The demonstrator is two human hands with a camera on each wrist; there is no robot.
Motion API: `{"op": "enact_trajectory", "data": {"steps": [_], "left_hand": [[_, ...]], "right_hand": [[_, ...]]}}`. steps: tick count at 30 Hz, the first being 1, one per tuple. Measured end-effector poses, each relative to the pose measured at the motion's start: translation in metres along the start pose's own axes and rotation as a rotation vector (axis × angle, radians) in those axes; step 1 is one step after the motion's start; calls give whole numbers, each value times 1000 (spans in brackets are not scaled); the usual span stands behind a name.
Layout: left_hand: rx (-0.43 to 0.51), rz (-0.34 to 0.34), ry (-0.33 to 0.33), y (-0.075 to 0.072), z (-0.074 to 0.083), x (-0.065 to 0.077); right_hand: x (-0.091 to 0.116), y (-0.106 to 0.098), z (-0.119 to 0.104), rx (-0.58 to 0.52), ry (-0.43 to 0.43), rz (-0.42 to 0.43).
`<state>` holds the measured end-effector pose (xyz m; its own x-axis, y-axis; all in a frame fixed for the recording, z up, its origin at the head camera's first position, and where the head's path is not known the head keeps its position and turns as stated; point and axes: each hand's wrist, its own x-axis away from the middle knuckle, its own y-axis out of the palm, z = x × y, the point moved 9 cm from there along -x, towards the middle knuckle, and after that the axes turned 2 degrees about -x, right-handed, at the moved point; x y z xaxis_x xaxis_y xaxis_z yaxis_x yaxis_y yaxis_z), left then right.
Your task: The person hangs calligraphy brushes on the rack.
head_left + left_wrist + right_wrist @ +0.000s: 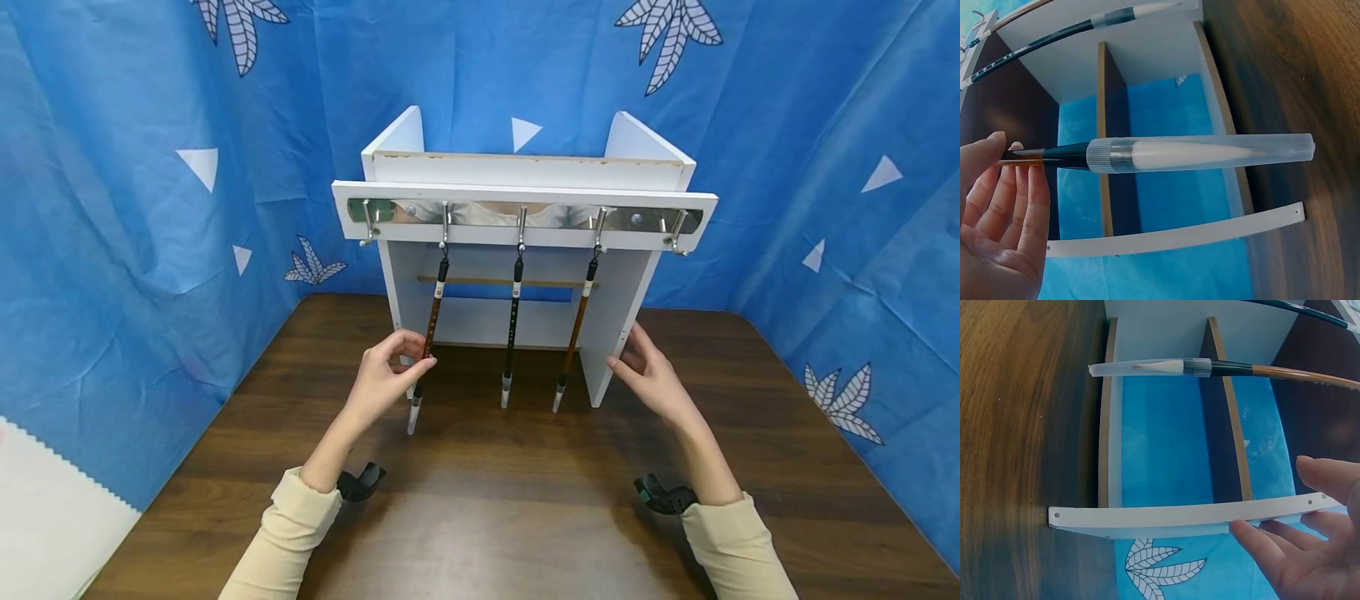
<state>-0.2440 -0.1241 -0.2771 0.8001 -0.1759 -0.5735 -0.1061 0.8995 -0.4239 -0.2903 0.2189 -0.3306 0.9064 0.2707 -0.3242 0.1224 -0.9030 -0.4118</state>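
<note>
Three calligraphy brushes hang by loops from the hook rail (pixel 465 237) of a white shelf unit. My left hand (pixel 384 377) pinches the handle of the left brush (pixel 1185 154) between thumb and fingers; a clear cap covers its white tip. The middle brush (pixel 512 325) has a dark handle and hangs free. To its right hangs the brown-handled right brush (pixel 576 329), also capped. At the unit's right side panel (pixel 1179 515), my right hand (pixel 651 375) has its fingers along the outer face and its thumb apart on the near side, holding no brush.
The outermost hooks (pixel 367 221) on the rail carry no brush. The unit stands on a dark wooden table (pixel 480 508), before a blue patterned curtain (pixel 480 75). A black wrist strap (pixel 362 482) is on the left arm, with another (pixel 663 495) on the right.
</note>
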Motion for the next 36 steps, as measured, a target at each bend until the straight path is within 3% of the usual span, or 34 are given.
{"op": "enact_trajectory", "data": {"steps": [19, 36], "left_hand": [[48, -16, -47, 11, -9, -11], [42, -52, -67, 18, -15, -7]], "right_hand": [[1, -2, 0, 6, -8, 3], [2, 0, 3, 18, 24, -3]]}}
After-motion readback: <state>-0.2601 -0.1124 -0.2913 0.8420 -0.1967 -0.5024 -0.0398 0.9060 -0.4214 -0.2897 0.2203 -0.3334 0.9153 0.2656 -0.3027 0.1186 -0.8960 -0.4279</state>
